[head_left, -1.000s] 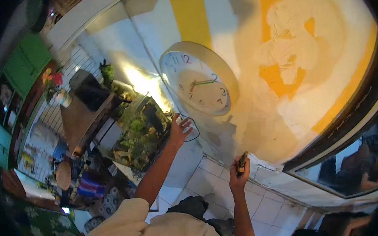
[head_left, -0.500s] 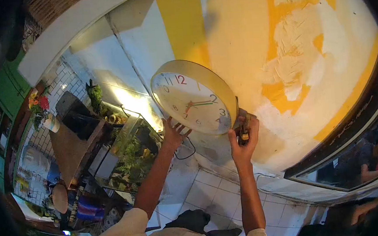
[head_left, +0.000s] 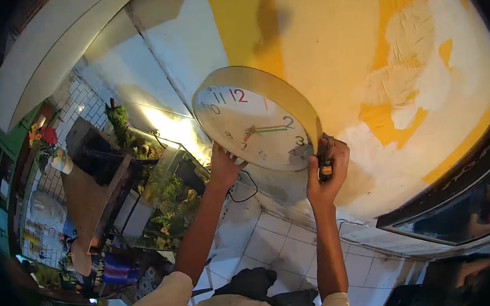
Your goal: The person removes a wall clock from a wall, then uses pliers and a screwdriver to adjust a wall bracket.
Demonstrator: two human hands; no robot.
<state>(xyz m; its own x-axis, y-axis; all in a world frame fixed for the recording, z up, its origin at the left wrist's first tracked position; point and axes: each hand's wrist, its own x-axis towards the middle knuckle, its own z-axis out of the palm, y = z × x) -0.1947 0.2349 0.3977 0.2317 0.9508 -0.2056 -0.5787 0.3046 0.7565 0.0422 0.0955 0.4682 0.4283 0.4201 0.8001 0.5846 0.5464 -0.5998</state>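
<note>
Round white wall clock w/ cream rim [head_left: 252,124] sits against yellow-and-white patched wall [head_left: 328,45]; numerals legible, red 12, no brand readable. Vs half a sec ago, clock slightly higher, both arms raised further. Left hand [head_left: 223,166] cups lower edge; right hand [head_left: 329,172] at right rim, grip clenched on small dark tool [head_left: 325,157].

Patchy yellow wall [head_left: 329,62] carries round clock [head_left: 252,127].
</note>
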